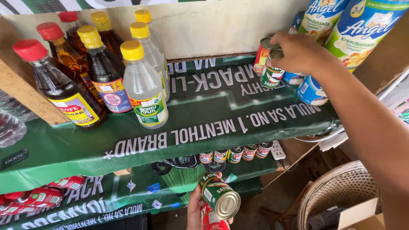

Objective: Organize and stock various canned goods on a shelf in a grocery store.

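Observation:
My right hand [300,52] reaches to the back right of the upper shelf [221,123] and grips a green-labelled tin can [271,73] that stands on the green plastic cover. A red-labelled can [262,53] stands just behind it, blue-and-white cans [311,90] just to its right. Low in the view, my left hand [195,209] holds a green-labelled can [219,196] lying on its side, its metal end toward me, and a red can [213,222] under it.
Bottles of dark and clear liquid [142,85] with red and yellow caps crowd the shelf's left. Tall creamer cans [362,27] stand at top right. A row of small cans [236,154] lines the lower shelf, red packets [38,198] at its left. A wicker basket [341,191] sits below right.

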